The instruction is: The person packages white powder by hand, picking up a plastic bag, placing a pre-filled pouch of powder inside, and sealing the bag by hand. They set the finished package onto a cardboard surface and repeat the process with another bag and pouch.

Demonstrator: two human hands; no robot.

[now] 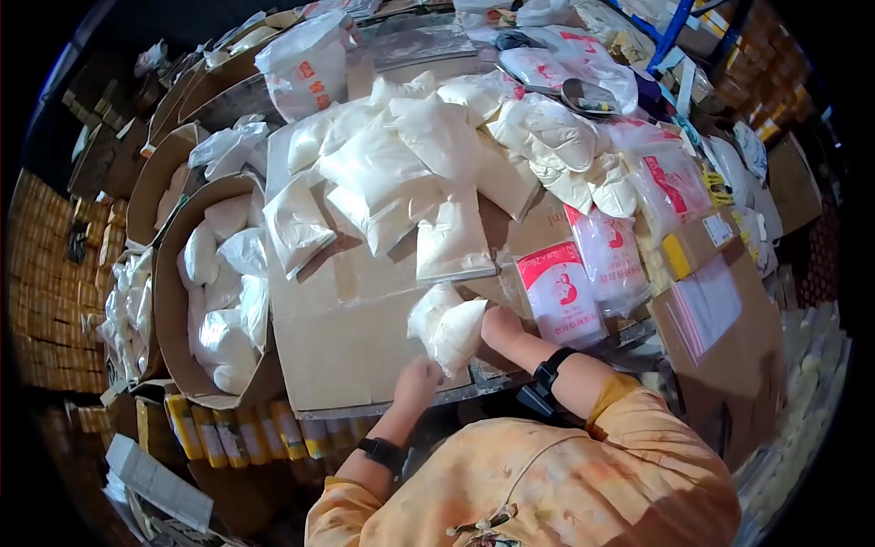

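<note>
A clear plastic bag of off-white powder [447,326] is held tilted over the front of the cardboard-covered table [319,356]. My left hand [417,381] is closed at the bag's lower left corner. On the other side, my right hand [499,328] is closed at the bag's right edge; its fingertips are partly hidden. Just beyond my hands lies a heap of filled powder bags [392,164], the nearest one being an upright-lying bag [453,239]. To the right of my right hand is a flat stack of red-and-white printed bags [561,296].
At the left, an open cardboard box [164,301] contains several filled bags. More printed bags [670,178] lie at the right, beside a carton with flat plastic bags [702,310]. A white printed sack [308,77] stands at the back left. Blue metal posts [673,36] rise at the back right.
</note>
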